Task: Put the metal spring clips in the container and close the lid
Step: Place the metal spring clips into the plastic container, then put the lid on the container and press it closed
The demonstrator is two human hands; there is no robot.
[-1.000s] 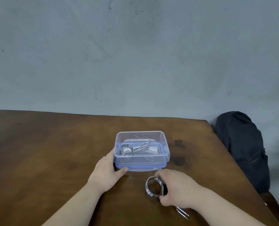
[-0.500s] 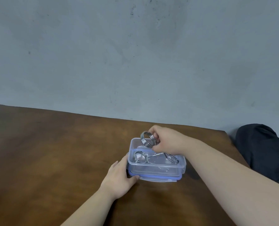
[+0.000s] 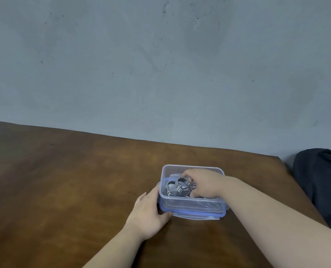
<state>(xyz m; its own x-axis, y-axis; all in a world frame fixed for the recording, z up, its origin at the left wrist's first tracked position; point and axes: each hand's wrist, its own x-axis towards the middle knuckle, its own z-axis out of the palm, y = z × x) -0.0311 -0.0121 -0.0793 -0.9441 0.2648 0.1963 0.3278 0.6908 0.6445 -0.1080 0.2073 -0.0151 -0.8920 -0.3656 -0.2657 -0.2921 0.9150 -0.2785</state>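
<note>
A clear plastic container stands open on the brown table, resting on its blue-rimmed lid. My right hand reaches down inside it, fingers pinched on a metal spring clip whose coiled ring points left. A second spring clip lies inside just to the left of it, coil touching or nearly touching. My left hand rests on the table against the container's near-left corner, thumb at the lid's edge.
The wooden table ends at a right edge close to the container. A dark bag or cloth-covered object sits past that edge. A grey wall rises behind the table.
My right hand lifted a spring clip from the table in front of the container, carried it over the rim, and now has lowered it inside beside the first clip. My left hand stayed at the corner.
</note>
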